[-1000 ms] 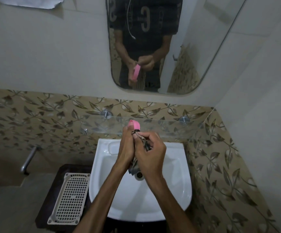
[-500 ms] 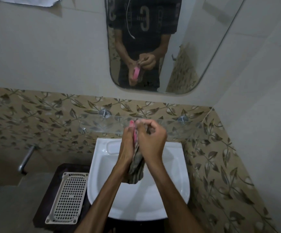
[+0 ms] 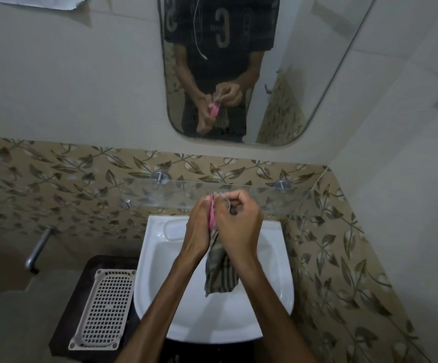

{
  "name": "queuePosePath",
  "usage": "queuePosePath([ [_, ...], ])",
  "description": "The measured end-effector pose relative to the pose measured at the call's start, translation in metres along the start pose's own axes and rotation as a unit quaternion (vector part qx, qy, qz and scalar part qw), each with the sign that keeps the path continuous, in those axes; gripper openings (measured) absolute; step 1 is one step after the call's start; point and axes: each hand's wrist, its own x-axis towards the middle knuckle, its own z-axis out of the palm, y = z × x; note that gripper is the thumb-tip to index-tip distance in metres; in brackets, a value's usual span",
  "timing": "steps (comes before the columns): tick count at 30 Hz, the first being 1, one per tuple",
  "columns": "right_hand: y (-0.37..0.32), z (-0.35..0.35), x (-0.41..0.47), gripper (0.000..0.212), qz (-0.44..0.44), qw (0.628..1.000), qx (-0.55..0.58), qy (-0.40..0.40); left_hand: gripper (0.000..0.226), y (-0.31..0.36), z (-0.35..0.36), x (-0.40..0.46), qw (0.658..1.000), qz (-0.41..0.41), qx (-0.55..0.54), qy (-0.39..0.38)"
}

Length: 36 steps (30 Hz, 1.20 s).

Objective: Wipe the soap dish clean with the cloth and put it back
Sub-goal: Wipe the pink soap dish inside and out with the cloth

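Over the white sink (image 3: 286, 292), both hands meet just in front of the glass shelf (image 3: 144, 189). Left hand (image 3: 198, 226) holds the pink soap dish (image 3: 212, 214) on edge, upright, fingers wrapped round its far side; only a thin pink strip shows between the two hands. Right hand (image 3: 239, 221) has its fingers curled tight on the striped cloth (image 3: 219, 273), bunched at the dish's top edge and pressed against the dish. Rest of the cloth hangs down between the wrists over the basin, lower end loose, not touching the sink as far as can be told. Soap dish is up in the air, off the shelf and above the sink's back rim.

Mirror (image 3: 291, 74) on the wall above shows the same grip from the front: pink dish in one hand, cloth pinched at its top by the other, cloth tail dangling.

Left of the sink, a white perforated tray (image 3: 105, 307) lies flat on a dark worktop (image 3: 81, 273). Metal pipe (image 3: 38, 247) sticks out of the leaf-patterned tiles (image 3: 55, 184) further left. Two metal shelf brackets (image 3: 160, 176) are on the wall behind the glass.
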Motion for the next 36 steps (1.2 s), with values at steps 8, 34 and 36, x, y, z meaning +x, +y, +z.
queuePosePath([
  [8, -0.007, 0.009, 0.036, 0.009, 0.048, 0.994, -0.098, -0.025, 0.064, 0.0, -0.001, 0.001, 0.997, -0.002, 0.058, 0.046],
  [34, -0.017, 0.034, 0.032, 0.011, 0.049, 0.99, -0.134, -0.016, 0.014, -0.003, -0.004, 0.005, 0.939, -0.003, 0.341, 0.045],
  [36, -0.015, 0.03, 0.005, 0.012, 0.032, 0.99, -0.135, -0.023, 0.018, 0.005, -0.003, 0.01, 0.946, -0.013, 0.322, 0.044],
])
